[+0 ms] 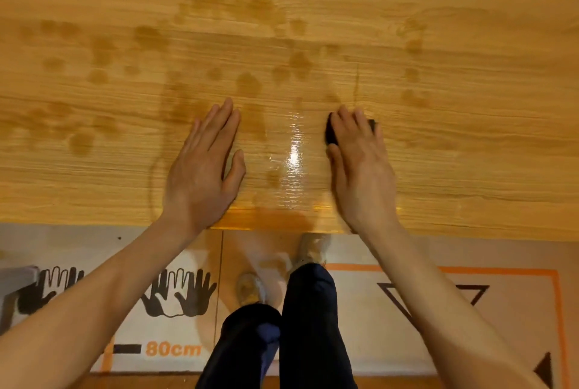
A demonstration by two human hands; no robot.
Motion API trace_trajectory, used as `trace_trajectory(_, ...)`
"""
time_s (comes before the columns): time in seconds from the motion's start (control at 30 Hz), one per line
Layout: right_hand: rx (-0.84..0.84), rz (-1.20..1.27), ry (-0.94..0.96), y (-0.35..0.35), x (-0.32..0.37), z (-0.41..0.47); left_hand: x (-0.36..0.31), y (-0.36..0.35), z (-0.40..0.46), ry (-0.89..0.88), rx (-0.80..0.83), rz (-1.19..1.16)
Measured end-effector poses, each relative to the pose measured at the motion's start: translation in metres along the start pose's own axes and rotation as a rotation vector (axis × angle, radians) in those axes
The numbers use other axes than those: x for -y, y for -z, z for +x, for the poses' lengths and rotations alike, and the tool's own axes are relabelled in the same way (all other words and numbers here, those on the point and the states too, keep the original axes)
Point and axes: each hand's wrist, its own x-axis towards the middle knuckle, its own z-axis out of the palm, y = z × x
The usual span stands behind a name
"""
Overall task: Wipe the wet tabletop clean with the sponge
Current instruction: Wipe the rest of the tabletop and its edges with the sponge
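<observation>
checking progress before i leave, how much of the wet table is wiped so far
Little looks done. A glossy wet streak lies between the hands. In hand: the right hand holds the dark sponge on the tabletop; the left hand lies flat. Left: the damp blotches across the far side.

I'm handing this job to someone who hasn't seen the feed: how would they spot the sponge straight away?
Start at the long wooden tabletop and find the two hands near its front edge. The sponge lies under the right hand, just right of the shiny wet patch. It is the only dark, nearly black thing on the wood; only its edges show past the fingers.
</observation>
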Motion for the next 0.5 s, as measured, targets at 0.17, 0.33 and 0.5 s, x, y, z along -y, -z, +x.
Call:
trace_trajectory(0.17,-0.126,0.025,-0.294,0.031,-0.049,-0.003,-0.001,0.001,-0.002,-0.009,-0.029,-0.01)
trace_trajectory(0.33,-0.098,0.011,-0.018,-0.031,0.029,0.038,-0.002,0.005,0.002,0.054,0.029,-0.016)
trace_trajectory(0.5,0.036,0.064,0.164,-0.01,-0.001,0.036,-0.003,0.015,0.01,0.019,0.059,0.011)
